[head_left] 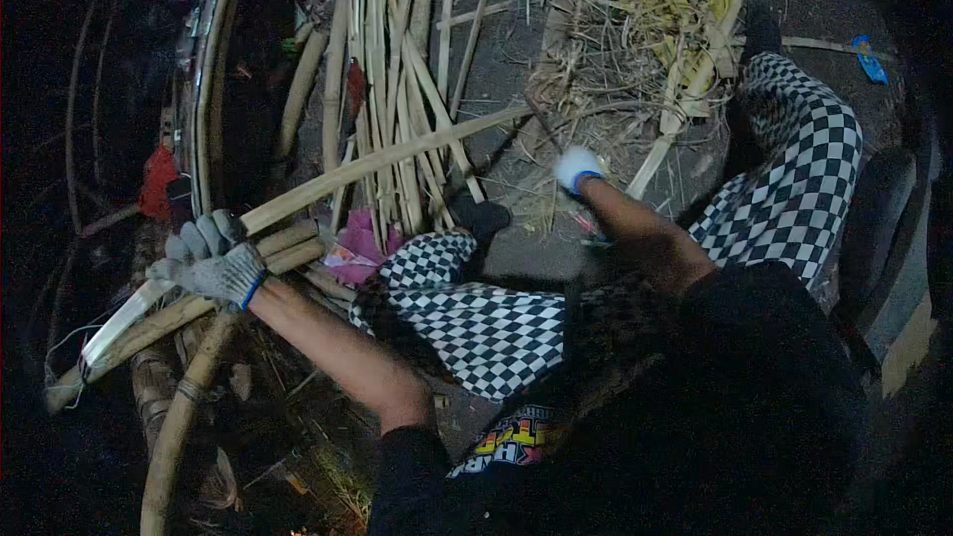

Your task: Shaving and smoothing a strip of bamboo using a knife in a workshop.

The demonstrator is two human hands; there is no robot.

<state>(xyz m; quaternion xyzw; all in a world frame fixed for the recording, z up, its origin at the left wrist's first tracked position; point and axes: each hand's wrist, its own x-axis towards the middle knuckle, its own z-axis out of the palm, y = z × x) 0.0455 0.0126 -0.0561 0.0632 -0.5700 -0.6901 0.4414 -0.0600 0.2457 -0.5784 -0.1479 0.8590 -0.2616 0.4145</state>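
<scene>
The left hand (213, 263), in a grey knit glove, is clenched around a long split bamboo strip (377, 161), which is seen running from the lower left up toward the centre of the ground; a bundle of bamboo slats (389, 60) is laid beyond it, and thicker bamboo poles (179, 407) beneath. The right hand (577, 169), gloved and blurred, is raised over dry straw litter (635, 40); it appears closed, though any grasp cannot be told. Checkered trousers (794, 179) are noted on both legs.

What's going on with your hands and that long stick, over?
Left hand gloved, shut on long bamboo strip. Right hand gloved, blurred, raised over the ground; grip unclear. Bundle of bamboo strips lies under the long strip. Straw scraps beyond.
</scene>
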